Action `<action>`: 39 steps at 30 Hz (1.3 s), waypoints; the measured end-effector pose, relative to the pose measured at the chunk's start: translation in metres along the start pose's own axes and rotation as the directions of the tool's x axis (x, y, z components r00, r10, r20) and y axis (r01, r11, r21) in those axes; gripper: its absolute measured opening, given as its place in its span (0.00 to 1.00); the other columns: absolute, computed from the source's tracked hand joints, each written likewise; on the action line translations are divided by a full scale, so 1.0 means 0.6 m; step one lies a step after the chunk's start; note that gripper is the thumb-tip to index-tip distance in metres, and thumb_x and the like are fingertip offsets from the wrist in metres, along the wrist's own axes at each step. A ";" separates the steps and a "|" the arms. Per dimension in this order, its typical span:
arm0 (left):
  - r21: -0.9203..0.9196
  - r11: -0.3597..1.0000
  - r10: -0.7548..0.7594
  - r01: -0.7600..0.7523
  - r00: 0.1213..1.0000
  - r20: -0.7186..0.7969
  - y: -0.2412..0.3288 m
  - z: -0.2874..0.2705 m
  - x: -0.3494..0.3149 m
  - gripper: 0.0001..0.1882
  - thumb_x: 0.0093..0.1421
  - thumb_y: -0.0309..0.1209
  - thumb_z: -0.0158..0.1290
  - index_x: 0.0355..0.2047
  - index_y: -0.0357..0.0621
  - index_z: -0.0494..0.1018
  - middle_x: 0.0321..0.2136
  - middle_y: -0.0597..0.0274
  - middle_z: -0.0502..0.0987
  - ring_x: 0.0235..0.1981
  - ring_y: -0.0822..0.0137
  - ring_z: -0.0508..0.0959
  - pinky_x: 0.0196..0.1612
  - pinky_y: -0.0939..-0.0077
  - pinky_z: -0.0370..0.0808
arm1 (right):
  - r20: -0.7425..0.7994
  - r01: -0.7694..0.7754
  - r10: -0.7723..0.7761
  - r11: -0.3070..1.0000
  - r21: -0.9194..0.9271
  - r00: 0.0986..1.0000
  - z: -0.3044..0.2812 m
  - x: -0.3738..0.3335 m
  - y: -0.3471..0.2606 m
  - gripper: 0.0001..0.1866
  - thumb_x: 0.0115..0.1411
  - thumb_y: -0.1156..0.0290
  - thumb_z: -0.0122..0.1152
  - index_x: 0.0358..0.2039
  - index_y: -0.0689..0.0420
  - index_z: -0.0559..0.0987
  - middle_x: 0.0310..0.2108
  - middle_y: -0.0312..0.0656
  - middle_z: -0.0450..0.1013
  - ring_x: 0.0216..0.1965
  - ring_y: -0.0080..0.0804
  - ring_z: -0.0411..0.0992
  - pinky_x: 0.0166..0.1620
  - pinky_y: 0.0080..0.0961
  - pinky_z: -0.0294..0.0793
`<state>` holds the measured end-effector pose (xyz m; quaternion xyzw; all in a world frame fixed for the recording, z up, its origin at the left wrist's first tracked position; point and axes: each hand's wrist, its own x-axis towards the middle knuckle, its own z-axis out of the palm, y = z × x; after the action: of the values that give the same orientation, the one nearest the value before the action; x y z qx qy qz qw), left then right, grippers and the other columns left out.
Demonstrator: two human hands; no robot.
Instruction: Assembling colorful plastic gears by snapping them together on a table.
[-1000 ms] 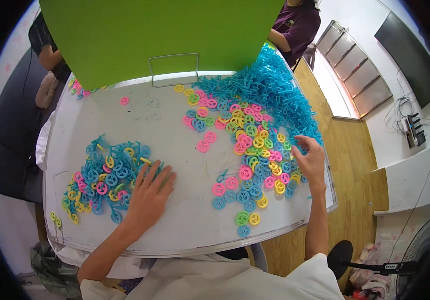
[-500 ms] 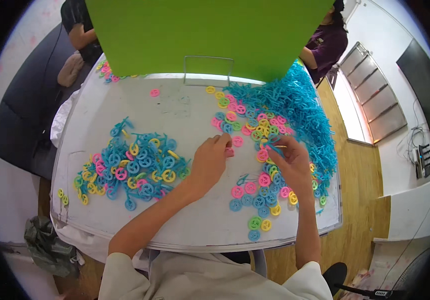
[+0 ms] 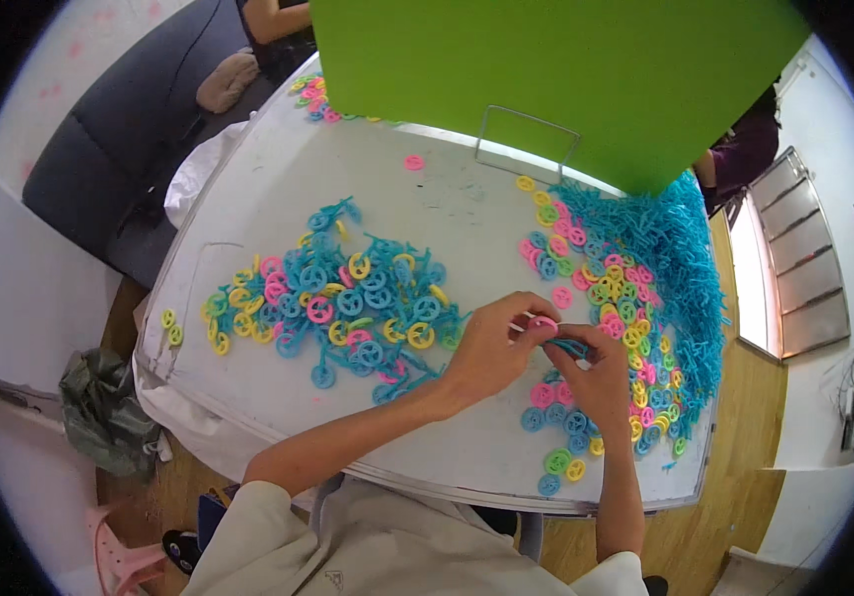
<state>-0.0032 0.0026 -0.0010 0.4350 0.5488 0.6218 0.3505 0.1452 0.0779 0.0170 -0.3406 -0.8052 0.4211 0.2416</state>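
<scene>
My left hand pinches a pink plastic wheel above the table. Close against it, my right hand is closed on a blue plastic stick, partly hidden by the fingers. The stick's end and the wheel meet between my hands; whether they are joined I cannot tell. Left of my hands lies a heap of wheels fixed to blue sticks. Loose pink, yellow, green and blue wheels spread on the right, with several more near the front edge.
A big pile of blue sticks covers the table's right side. An upright green board with a wire stand closes off the far side. Two other people are partly visible behind it. A grey sofa stands to the left.
My view has swung, so the table sits tilted. My hands, apart before, have come together, bringing the pink wheel and the blue stick to each other.
</scene>
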 end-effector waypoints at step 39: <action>-0.110 0.980 -0.164 0.166 0.986 0.025 -0.027 0.000 -0.007 0.06 0.62 0.24 0.51 0.37 0.35 0.67 0.30 0.58 0.76 0.32 0.71 0.78 0.32 0.77 0.78 | -0.039 -0.165 0.208 0.865 0.474 0.977 0.027 -0.007 0.026 0.10 0.59 0.78 0.61 0.39 0.66 0.72 0.34 0.43 0.76 0.35 0.24 0.76 0.39 0.20 0.79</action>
<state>-0.0025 0.0012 -0.0179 0.3728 0.5446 0.6167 0.4290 0.1424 0.0728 -0.0055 -0.3666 -0.6316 0.6086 0.3102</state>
